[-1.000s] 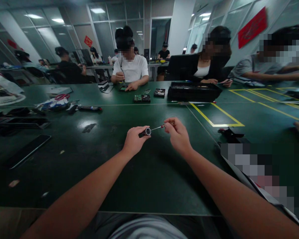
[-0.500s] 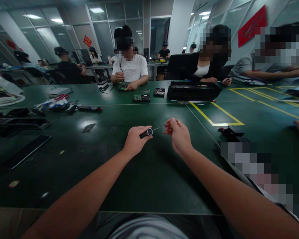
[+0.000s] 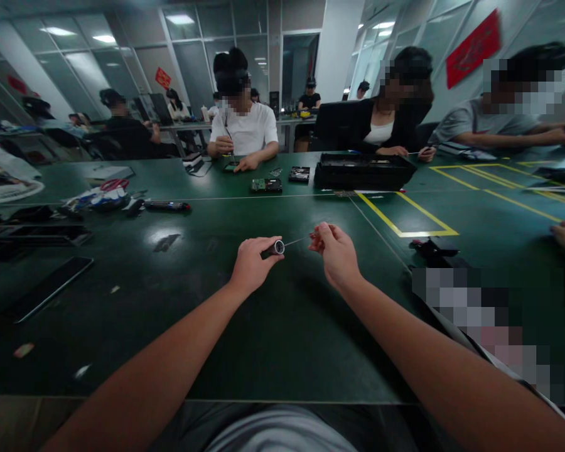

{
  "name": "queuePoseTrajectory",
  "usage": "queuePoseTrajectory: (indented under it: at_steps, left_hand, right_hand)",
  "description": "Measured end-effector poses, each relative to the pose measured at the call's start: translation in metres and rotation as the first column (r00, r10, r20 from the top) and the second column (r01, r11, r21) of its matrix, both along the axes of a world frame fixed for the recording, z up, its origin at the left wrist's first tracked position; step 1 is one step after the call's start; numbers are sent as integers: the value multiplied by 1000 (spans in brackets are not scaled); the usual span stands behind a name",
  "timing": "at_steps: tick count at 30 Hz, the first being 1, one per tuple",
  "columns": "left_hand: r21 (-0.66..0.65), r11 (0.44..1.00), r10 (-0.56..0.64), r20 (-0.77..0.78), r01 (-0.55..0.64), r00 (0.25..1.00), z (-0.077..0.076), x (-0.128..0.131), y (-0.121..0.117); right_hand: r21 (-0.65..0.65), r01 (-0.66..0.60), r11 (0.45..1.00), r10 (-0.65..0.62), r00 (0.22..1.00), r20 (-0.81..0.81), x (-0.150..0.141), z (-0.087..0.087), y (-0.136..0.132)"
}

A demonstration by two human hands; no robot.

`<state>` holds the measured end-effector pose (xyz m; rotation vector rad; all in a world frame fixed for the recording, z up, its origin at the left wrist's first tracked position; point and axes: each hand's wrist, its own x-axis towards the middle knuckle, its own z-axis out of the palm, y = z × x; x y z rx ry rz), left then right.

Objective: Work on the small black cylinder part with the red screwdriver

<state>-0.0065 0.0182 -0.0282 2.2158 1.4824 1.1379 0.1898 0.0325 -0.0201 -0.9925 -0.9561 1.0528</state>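
Observation:
My left hand (image 3: 250,267) is closed around a short dark cylinder (image 3: 269,250), whose pale-ringed round end (image 3: 279,247) faces right and toward me. From beside that end a thin metal rod (image 3: 295,241) runs right, up to the fingertips of my right hand (image 3: 335,251). The fingers of that hand are curled into a pinch at the rod's far end; what else they may hold is hidden. Both hands are raised over the green table (image 3: 245,358), a short gap apart.
On the left lie a phone-like dark slab (image 3: 54,289), a black tray (image 3: 37,235) and a dark pen-shaped tool (image 3: 167,206). Across the table are a green circuit board (image 3: 266,185), a hard drive (image 3: 299,174) and a long black housing (image 3: 365,172). Black parts (image 3: 435,247) lie right; co-workers sit opposite.
My left hand and the cylinder have shifted slightly left. The rod, which ended just short of my right fingers before, now reaches them. The cylinder's end has turned a little.

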Motion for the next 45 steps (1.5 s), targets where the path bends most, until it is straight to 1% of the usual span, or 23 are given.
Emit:
queuePoseTrajectory:
  at_steps: [8,10,13,15,19,21,24,26,29,33,35,36,37,38,39,40,42,45]
  left_hand:
    - [-4,1000,4,-7,-4,1000,-1,0,-1]
    - [-15,1000,7,-11,-7,1000,0,0,-1]
    - [-23,1000,9,-25,-9,1000,1,0,-2]
    - [-25,1000,9,-32,-10,999,1,-1,-2]
    - [-41,999,18,-43,-20,999,0,-1,-1]
    - [-44,999,17,-52,-19,998,0,-1,-1]
    - [-46,999,8,-57,-11,998,0,0,-1]
    - [-50,999,10,-49,-12,999,0,0,-1]
    - [-44,999,24,-31,-25,999,2,0,-2]
    - [-51,998,27,-18,-28,999,3,0,-3]
    - [-40,999,6,-6,-6,1000,4,0,-4]
    - [-27,1000,-6,-5,6,1000,3,0,-3]
    - [-13,1000,-16,-11,16,1000,3,-1,-3]
    - [-4,1000,-21,-21,21,1000,3,-1,-2]
    - [-4,1000,-24,-33,23,999,2,-2,-1]
    - [-12,1000,-24,-44,23,999,1,-3,0]
    - [-34,999,-20,-55,18,998,0,-4,2]
    - [-33,999,-4,-59,2,998,-1,-4,3]
  right_hand:
    - [33,-30,999,27,996,89,-1,0,-3]
    - [53,-31,998,24,991,131,0,1,-5]
    - [77,-44,996,25,971,238,2,4,-8]
    - [96,-72,993,41,955,294,4,8,-11]
    - [149,-150,977,102,952,288,2,15,-16]
    - [156,-141,978,84,942,326,0,18,-18]
    - [153,-65,986,-3,913,407,-2,19,-21]
    - [172,-23,985,-52,906,421,-3,18,-21]
    - [202,-5,979,-72,925,372,-3,18,-23]
    - [200,-37,979,-32,942,333,-3,17,-22]
    - [162,-23,987,-17,971,240,-3,14,-16]
    - [110,-7,994,-10,989,149,-2,12,-12]
    - [10,-12,1000,12,1000,29,-1,10,-8]
    - [-109,-44,993,36,996,-78,0,8,-4]
    - [-210,-80,974,49,988,-149,2,6,1]
    - [-264,-78,961,29,982,-185,3,4,4]
    - [-268,-58,962,9,983,-182,5,1,8]
    - [-153,-24,988,7,994,-113,5,0,6]
